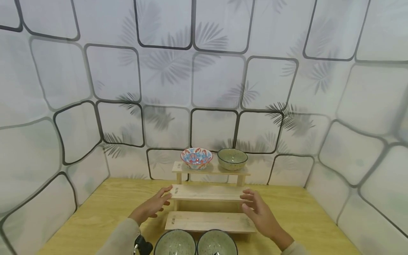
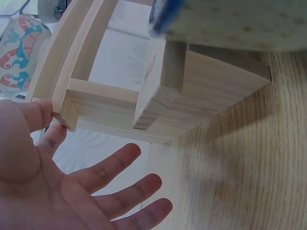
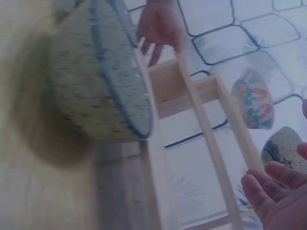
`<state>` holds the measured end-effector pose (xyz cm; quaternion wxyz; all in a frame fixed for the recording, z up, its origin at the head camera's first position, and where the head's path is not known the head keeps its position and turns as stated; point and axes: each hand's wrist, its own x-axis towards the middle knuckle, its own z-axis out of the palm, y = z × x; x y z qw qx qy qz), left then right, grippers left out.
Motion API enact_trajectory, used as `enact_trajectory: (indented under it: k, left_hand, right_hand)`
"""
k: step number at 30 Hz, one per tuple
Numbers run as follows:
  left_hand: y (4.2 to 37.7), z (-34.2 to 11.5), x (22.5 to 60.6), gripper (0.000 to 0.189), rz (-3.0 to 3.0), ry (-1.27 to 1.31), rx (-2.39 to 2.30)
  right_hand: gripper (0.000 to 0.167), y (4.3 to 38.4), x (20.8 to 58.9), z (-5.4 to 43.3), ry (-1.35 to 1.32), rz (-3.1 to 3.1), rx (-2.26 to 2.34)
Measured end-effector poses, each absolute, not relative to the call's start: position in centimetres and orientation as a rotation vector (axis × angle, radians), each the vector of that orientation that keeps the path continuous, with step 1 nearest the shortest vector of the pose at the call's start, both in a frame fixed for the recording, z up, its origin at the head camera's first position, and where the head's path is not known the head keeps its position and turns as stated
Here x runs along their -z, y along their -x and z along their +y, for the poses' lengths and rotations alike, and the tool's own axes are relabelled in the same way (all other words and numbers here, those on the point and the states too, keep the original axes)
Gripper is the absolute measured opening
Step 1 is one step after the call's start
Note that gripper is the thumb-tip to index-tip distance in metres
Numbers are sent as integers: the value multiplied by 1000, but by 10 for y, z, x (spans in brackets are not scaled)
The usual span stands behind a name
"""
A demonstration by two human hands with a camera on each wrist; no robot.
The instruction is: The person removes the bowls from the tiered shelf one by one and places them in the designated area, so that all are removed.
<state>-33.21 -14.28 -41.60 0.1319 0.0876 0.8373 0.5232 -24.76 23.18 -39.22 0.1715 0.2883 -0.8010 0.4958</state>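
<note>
A three-step wooden display stand [image 1: 208, 193] stands on the table in front of me. My left hand [image 1: 153, 206] is at the left end of its middle board; in the left wrist view the thumb and index finger pinch the board's end [image 2: 64, 112], with the other fingers spread. At the right end of the same board is my right hand [image 1: 259, 216], fingers loosely bent and holding nothing; whether it touches the wood I cannot tell. On the top step sit a red-and-blue patterned bowl [image 1: 196, 158] and a speckled green bowl [image 1: 232, 159].
Two more speckled green bowls, a left one [image 1: 175, 244] and a right one [image 1: 217, 244], stand side by side in front of the stand. The wood-grain table [image 1: 121, 198] meets patterned curtain walls [image 1: 165, 127] at the back and both sides.
</note>
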Motion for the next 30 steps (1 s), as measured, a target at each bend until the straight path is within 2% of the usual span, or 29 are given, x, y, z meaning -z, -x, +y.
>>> enact_trajectory:
  k: [11,30]
  left_hand:
    - [328,-144,413,57,2429,-276,-1525]
    - [329,-143,416,59,2429,-282,-1534]
  right_hand:
    - [50,276,361,221,-544,-2221,-1494]
    - [77,322,348,217,-317,-2208,-1549]
